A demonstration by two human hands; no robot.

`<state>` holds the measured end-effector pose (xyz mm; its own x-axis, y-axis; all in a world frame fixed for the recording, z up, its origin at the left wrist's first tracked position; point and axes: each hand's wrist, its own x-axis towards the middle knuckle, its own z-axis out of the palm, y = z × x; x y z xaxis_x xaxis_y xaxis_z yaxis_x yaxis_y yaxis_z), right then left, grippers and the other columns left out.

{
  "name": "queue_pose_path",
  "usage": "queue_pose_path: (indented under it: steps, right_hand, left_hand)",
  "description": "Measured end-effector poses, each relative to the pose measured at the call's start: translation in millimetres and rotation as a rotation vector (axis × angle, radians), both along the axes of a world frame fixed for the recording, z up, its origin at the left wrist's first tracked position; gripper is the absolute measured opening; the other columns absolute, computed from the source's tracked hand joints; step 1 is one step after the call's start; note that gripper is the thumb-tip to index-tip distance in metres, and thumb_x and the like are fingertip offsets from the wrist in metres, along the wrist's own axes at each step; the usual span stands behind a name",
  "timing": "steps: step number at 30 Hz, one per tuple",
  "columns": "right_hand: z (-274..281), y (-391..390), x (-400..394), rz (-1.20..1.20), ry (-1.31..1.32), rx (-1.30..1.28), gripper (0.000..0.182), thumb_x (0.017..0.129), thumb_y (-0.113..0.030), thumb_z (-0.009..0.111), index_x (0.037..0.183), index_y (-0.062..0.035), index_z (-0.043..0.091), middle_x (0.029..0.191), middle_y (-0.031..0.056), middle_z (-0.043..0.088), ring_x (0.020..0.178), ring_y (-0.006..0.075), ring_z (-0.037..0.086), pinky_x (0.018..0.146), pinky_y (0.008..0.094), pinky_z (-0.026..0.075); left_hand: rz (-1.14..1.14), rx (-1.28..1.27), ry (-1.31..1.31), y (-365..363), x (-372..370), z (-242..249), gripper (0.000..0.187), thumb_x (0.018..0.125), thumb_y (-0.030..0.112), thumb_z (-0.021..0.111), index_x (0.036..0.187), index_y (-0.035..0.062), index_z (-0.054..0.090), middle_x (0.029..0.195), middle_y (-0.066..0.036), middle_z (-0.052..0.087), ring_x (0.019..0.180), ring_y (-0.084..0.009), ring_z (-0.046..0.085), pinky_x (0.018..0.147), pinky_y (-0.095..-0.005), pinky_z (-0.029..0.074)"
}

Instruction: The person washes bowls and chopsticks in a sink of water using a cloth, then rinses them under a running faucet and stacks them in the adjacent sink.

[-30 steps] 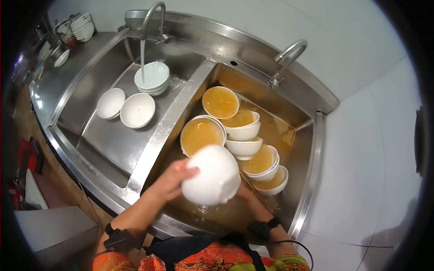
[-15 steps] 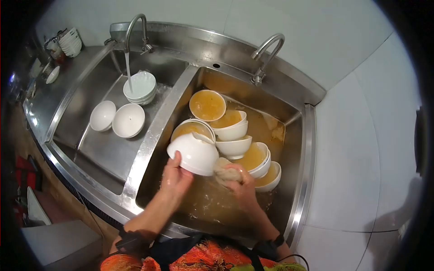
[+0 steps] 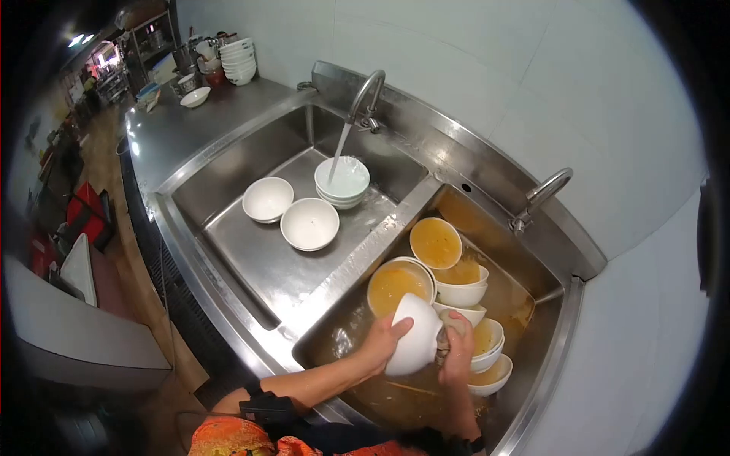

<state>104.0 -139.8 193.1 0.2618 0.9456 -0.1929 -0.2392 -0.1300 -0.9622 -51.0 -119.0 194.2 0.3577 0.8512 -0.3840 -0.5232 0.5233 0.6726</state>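
A white bowl (image 3: 413,340) is tipped on its side above the murky water of the right basin. My left hand (image 3: 382,343) grips it by the rim, thumb on the outside. My right hand (image 3: 458,357) is closed around a beige cloth (image 3: 452,325), pressed against the bowl's foot; part of the cloth is hidden by the fingers. Just beyond, bowls full of yellowish water (image 3: 397,287) stand in the basin. More white bowls (image 3: 487,368) lie partly nested to the right of my right hand.
In the left basin (image 3: 243,266), water runs from a faucet (image 3: 372,95) into stacked bowls (image 3: 342,182), beside two other white bowls (image 3: 310,225). A second faucet (image 3: 544,197) rises behind the right basin. Stacked dishes (image 3: 238,61) stand on the far-left counter (image 3: 171,125).
My view has swung left, showing more counter and floor. The held bowl has turned so its foot faces right, and the cloth has moved up onto that foot.
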Motion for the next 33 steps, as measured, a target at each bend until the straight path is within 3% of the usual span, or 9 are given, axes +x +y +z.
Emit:
queue_pose_path:
  steps: [4,8,10,13,21,26,29,31,33]
  right_hand:
    - [15.5,-20.7,-21.9,-0.173,-0.122,0.116,0.031,0.081,-0.002,0.04,0.11,0.0016,0.049,0.104,0.0125,0.054,0.096,0.0176,0.054,0.083,0.0295,0.045]
    - [-9.9,-35.2,15.2,0.059,-0.037,0.055,0.031,0.078,-0.005,0.041,0.106,0.0029,0.052,0.105,0.0134,0.054,0.095,0.0192,0.055,0.083,0.031,0.045]
    - [-24.2,-41.6,30.4,0.148,-0.12,0.063,0.03,0.078,-0.007,0.041,0.104,0.0026,0.053,0.104,0.0137,0.055,0.094,0.0196,0.055,0.083,0.0317,0.045]
    - [-16.0,-42.1,35.4,0.046,-0.107,-0.186,0.031,0.075,-0.006,0.045,0.102,0.0046,0.055,0.098,0.0127,0.06,0.092,0.0203,0.056,0.083,0.0311,0.044]
    - [-28.1,-5.1,42.2,-0.038,-0.061,0.066,0.035,0.082,-0.016,0.047,0.111,0.0022,0.05,0.101,0.0127,0.058,0.089,0.0191,0.058,0.078,0.032,0.047]
    - [-24.6,-10.8,35.1,-0.05,0.071,-0.158,0.042,0.071,-0.005,0.055,0.112,0.0037,0.05,0.097,0.0101,0.058,0.085,0.0161,0.057,0.074,0.0274,0.047]
    - [-38.1,-17.4,36.1,-0.172,-0.087,-0.182,0.04,0.067,-0.001,0.053,0.107,0.0051,0.052,0.092,0.009,0.059,0.08,0.0156,0.058,0.07,0.0265,0.048]
    - [-42.0,-22.1,45.6,-0.123,-0.208,-0.119,0.039,0.066,0.001,0.052,0.104,0.006,0.053,0.088,0.0083,0.059,0.075,0.0159,0.058,0.067,0.026,0.048]
    - [-38.9,-26.2,47.2,-0.073,-0.212,-0.115,0.038,0.067,0.001,0.053,0.104,0.0059,0.054,0.088,0.0079,0.059,0.074,0.0155,0.058,0.067,0.0257,0.048]
  left_hand:
    - [0.033,0.407,0.409,13.5,4.6,-11.1,0.027,0.088,0.018,0.05,0.107,-0.0001,0.055,0.095,-0.011,0.062,0.085,-0.0169,0.057,0.077,-0.031,0.045]
    - [-0.192,0.695,0.553,26.9,-19.1,5.2,0.027,0.087,0.022,0.05,0.099,-0.0018,0.054,0.081,-0.018,0.059,0.075,-0.0227,0.057,0.07,-0.0353,0.044]
    - [-0.275,0.879,0.742,31.0,-32.3,45.6,0.023,0.086,0.021,0.051,0.088,-0.0015,0.051,0.078,-0.022,0.056,0.073,-0.038,0.054,0.065,-0.041,0.043]
    - [-0.273,1.303,0.922,47.6,-36.8,44.0,0.018,0.081,0.018,0.057,0.085,0.001,0.05,0.076,-0.019,0.054,0.073,-0.0367,0.053,0.063,-0.0428,0.042]
    - [-0.76,1.991,0.939,42.1,-27.4,34.4,0.017,0.068,0.012,0.056,0.082,0.0052,0.049,0.078,-0.009,0.053,0.075,-0.0258,0.054,0.063,-0.0368,0.043]
    - [-0.943,2.046,0.998,39.1,-33.0,19.8,0.029,0.07,0.02,0.061,0.093,0.0056,0.052,0.091,-0.01,0.054,0.087,-0.0221,0.053,0.071,-0.0342,0.04]
    - [-0.549,1.901,1.034,53.2,-40.5,40.2,0.045,0.073,0.027,0.065,0.108,0.0032,0.05,0.106,-0.014,0.052,0.1,-0.0247,0.049,0.082,-0.037,0.039]
    - [-0.244,1.479,1.064,66.1,-41.5,36.0,0.049,0.075,0.036,0.065,0.111,0.0062,0.051,0.112,-0.015,0.049,0.101,-0.0306,0.046,0.085,-0.0389,0.038]
    - [-0.525,0.962,0.91,77.1,-34.4,25.2,0.049,0.077,0.031,0.064,0.114,0.0027,0.049,0.113,-0.015,0.052,0.106,-0.0301,0.049,0.088,-0.0393,0.04]
